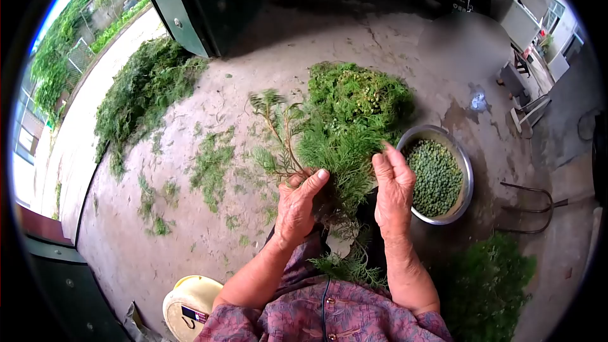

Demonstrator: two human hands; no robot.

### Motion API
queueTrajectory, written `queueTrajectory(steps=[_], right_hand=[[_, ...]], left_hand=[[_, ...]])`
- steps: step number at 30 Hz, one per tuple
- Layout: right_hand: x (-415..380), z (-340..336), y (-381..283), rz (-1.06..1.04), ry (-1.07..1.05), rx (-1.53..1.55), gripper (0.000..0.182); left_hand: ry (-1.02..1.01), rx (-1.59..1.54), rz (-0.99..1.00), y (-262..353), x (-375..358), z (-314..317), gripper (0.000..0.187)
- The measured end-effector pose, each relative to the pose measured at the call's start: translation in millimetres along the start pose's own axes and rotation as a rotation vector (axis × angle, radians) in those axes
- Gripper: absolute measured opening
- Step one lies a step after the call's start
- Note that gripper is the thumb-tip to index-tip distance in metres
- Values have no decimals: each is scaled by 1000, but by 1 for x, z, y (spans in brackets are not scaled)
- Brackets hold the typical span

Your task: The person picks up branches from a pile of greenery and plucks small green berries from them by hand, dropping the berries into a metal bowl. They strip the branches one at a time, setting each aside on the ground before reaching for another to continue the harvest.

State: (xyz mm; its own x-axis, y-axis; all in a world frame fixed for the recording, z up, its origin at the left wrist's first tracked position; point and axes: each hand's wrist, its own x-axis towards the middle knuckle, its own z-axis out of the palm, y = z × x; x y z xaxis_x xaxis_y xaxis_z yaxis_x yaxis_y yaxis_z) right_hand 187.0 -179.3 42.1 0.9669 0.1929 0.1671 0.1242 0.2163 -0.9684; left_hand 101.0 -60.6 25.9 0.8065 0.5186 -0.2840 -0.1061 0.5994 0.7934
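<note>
My left hand (pixel 299 206) is closed round the woody stems of a green branch (pixel 278 133), whose leafy tips point up and to the left. My right hand (pixel 394 193) is raised to the right of it, thumb and fingertips brought together; anything between them is too small to make out. Feathery green foliage (pixel 342 152) lies between and beyond the hands. To the right of my right hand stands a metal basin (pixel 469 180) holding many small green cones or berries (pixel 434 177).
A leafy pile (pixel 361 92) lies ahead, another (pixel 149 85) by the green door (pixel 177 12). Sprigs litter the floor. A pale yellow bucket (pixel 183 288) sits lower left, dark foliage (pixel 494 285) lower right, a bent metal frame (pixel 535 231) at the right.
</note>
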Motion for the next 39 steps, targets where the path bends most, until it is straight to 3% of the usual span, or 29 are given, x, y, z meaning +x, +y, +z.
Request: queueTrajectory(steps=[3,6,9,15,18,19,21,22,25,27,30,33,35,37,39], right_hand=[[3,-16,-8,40,36,24,16],[0,-27,5,85,-88,-58,16],[-7,-19,8,167,-266,-4,24],[-11,-10,27,144,-314,-26,24],[-11,-6,21,70,-264,-122,20],[-11,-4,18,52,-247,-140,19],[-11,-6,18,-14,-208,-283,16],[-11,-3,12,-87,-196,-364,15],[-11,-2,7,-219,-192,-473,15],[-11,-3,8,-216,-206,-461,15],[-11,-2,4,-315,-212,-624,17],[-12,-3,14,-215,-109,-538,16],[-7,-8,16,-75,-42,-392,9],[11,-28,16,235,103,73,8],[16,-31,6,223,33,295,15]], left_hand=[[51,-214,-88,-3,-1,2,17],[62,-311,-87,-8,0,2,29],[46,-333,-77,-9,0,2,24],[-39,-253,-132,-11,0,-3,17],[-54,-264,-88,-19,0,-6,28],[-182,-159,-60,-13,-4,-4,55],[-234,236,43,-11,-3,-5,65],[-147,445,47,-8,-9,-2,59],[-68,91,2,-14,-8,2,43],[4,6,-4,-13,-4,1,20],[18,76,-65,-11,-4,-3,24],[36,21,-119,-11,-11,3,23],[37,-10,-129,-19,-11,1,20],[78,-70,-162,-7,-16,1,16],[91,-7,-128,-7,-14,2,15]])
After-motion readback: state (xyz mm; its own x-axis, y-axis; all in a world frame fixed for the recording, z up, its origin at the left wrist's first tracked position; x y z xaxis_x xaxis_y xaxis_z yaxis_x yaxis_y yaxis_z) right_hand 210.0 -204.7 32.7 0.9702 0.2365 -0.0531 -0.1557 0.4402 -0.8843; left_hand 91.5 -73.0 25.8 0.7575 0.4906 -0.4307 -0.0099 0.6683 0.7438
